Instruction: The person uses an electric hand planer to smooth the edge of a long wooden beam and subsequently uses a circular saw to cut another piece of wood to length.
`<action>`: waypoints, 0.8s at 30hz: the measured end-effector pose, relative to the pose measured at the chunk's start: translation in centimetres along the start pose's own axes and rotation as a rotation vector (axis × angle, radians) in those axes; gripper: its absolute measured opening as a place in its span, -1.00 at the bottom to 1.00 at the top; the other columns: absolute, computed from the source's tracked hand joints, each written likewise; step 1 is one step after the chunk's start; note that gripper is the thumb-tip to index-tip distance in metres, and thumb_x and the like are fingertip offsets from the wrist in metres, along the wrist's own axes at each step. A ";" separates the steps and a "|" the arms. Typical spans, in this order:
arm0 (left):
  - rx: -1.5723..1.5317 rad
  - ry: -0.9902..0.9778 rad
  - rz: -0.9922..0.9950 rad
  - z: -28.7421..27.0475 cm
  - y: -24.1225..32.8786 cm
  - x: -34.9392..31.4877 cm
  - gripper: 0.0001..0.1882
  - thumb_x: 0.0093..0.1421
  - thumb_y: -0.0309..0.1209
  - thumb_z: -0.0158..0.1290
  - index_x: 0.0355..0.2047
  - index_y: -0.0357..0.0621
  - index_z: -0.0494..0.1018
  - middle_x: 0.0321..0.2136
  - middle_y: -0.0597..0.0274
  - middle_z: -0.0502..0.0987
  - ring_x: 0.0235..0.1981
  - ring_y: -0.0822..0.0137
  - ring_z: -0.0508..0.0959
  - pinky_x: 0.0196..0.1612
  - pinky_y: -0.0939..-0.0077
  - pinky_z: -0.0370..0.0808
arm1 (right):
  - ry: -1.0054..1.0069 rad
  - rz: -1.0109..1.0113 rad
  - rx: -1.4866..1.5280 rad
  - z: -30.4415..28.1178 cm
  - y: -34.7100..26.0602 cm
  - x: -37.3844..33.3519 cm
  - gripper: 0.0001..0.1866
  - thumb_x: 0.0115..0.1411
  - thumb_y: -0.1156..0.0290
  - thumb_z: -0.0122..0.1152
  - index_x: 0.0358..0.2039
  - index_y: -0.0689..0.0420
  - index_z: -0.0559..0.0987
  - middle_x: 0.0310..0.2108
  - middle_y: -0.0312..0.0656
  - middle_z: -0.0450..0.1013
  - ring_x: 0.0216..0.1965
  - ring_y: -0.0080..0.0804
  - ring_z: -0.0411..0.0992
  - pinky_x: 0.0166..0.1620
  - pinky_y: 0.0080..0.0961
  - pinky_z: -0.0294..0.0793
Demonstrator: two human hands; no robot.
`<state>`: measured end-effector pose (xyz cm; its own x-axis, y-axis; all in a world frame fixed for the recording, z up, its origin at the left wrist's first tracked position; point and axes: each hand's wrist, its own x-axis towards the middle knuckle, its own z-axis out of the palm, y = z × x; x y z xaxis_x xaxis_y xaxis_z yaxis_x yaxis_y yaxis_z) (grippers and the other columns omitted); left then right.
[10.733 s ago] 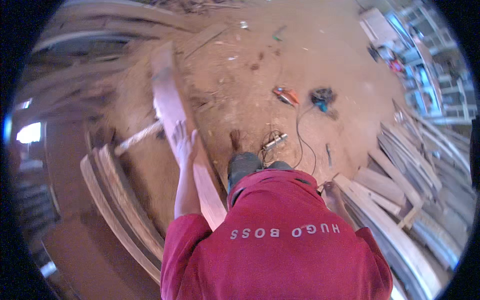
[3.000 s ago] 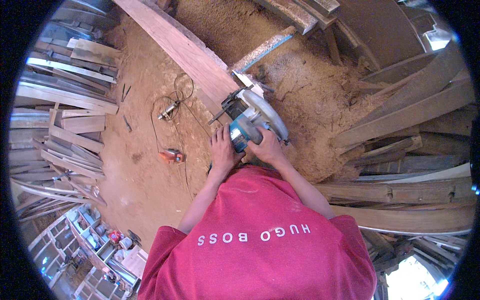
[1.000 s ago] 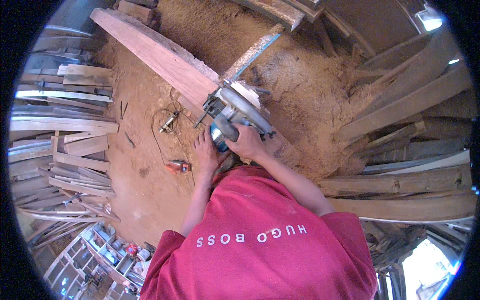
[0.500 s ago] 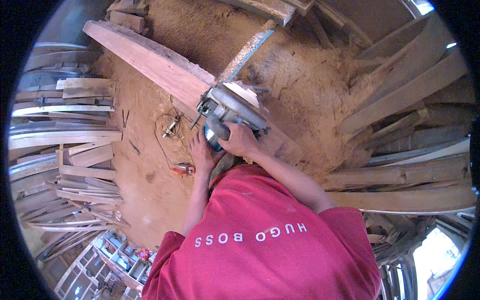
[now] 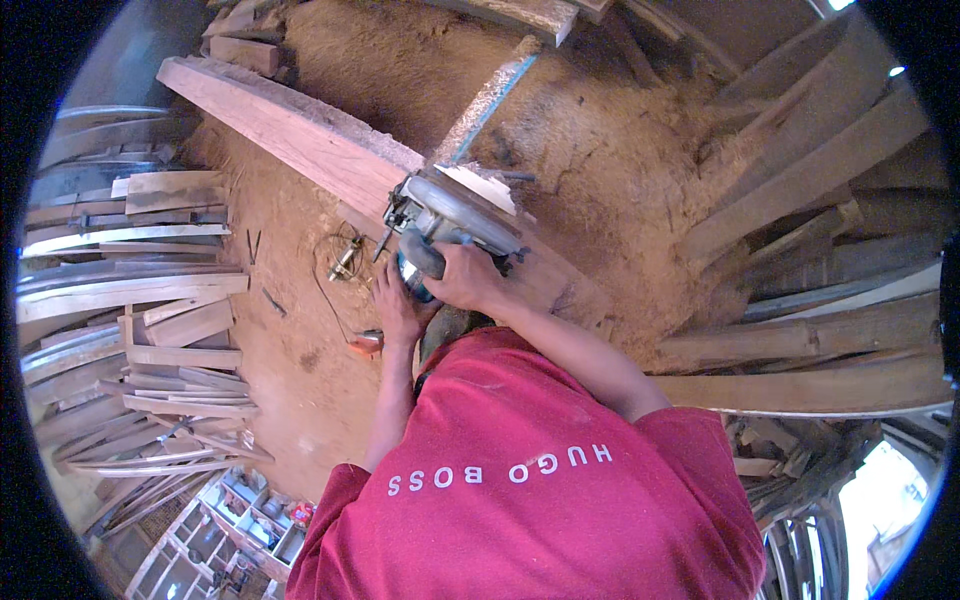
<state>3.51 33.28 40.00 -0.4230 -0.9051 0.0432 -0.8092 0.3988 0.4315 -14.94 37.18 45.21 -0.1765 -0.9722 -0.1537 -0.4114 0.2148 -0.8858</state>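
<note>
A circular saw with a grey guard and blue motor housing sits tilted on a long thick timber beam. My right hand is closed round its dark curved handle. On the left side of the saw, my left hand is against the blue housing, fingers curled along it and partly hidden. White pieces show just beyond the guard. The blade and the line where it meets the wood are hidden from view.
Sawdust covers the ground. A sawdust-covered bar with a blue edge lies beyond the saw. An orange tool and a metal tool with a cord lie at left. Stacked boards and long planks flank both sides.
The saw and both hands have shifted slightly left and away from me. Both hands keep their places on the saw. The whole view has turned a little.
</note>
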 end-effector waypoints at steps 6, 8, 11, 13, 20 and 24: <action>0.038 0.016 0.062 -0.2 -0.3 0.2 0.21 -0.30 -0.02 0.51 0.34 -0.18 0.19 0.15 -0.10 0.38 0.14 -0.19 0.41 0.20 -0.03 0.36 | 0.011 0.018 0.009 -0.1 -0.3 0.0 -0.55 0.05 0.13 0.32 -0.18 0.23 0.64 -0.29 0.25 0.58 -0.19 0.20 0.57 -0.09 -0.01 0.57; 0.027 0.027 0.075 0.0 -0.5 0.3 0.21 -0.30 -0.02 0.51 0.34 -0.17 0.18 0.16 -0.11 0.38 0.15 -0.19 0.40 0.20 -0.03 0.36 | -0.005 0.044 -0.013 0.0 -0.4 0.1 -0.56 0.06 0.12 0.31 -0.19 0.23 0.63 -0.29 0.25 0.58 -0.19 0.20 0.57 -0.08 0.00 0.57; 0.015 0.005 0.035 0.0 -0.6 0.4 0.22 -0.30 -0.02 0.51 0.34 -0.17 0.18 0.16 -0.12 0.38 0.16 -0.20 0.39 0.20 -0.04 0.36 | -0.008 0.016 0.005 -0.2 -0.4 0.1 -0.58 0.07 0.13 0.30 -0.20 0.22 0.63 -0.30 0.22 0.59 -0.21 0.20 0.57 -0.10 0.01 0.57; -0.018 0.020 0.059 -0.2 -0.5 0.4 0.22 -0.30 -0.01 0.51 0.35 -0.17 0.17 0.17 -0.12 0.38 0.17 -0.20 0.38 0.20 -0.04 0.36 | 0.012 0.002 0.002 0.1 -0.2 0.2 -0.59 0.08 0.13 0.30 -0.21 0.22 0.63 -0.32 0.21 0.59 -0.21 0.20 0.58 -0.11 0.01 0.57; 0.047 0.032 0.076 0.0 -1.4 0.7 0.23 -0.28 0.01 0.50 0.36 -0.18 0.17 0.17 -0.11 0.39 0.18 -0.18 0.39 0.22 -0.02 0.33 | 0.010 0.003 -0.011 0.0 -0.6 0.4 -0.61 0.08 0.13 0.29 -0.24 0.22 0.62 -0.34 0.20 0.58 -0.23 0.20 0.58 -0.12 0.03 0.57; 0.026 0.059 0.108 -0.1 -1.3 0.8 0.22 -0.27 0.03 0.49 0.36 -0.17 0.19 0.16 -0.10 0.41 0.18 -0.16 0.40 0.23 -0.02 0.33 | 0.004 0.010 -0.016 0.2 -0.5 0.6 -0.51 0.07 0.07 0.30 -0.18 0.25 0.64 -0.33 0.26 0.59 -0.24 0.21 0.60 -0.08 0.05 0.60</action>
<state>4.21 32.05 39.56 -0.4847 -0.8632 0.1414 -0.7704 0.4978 0.3983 -14.69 36.47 45.50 -0.1842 -0.9697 -0.1606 -0.4241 0.2258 -0.8770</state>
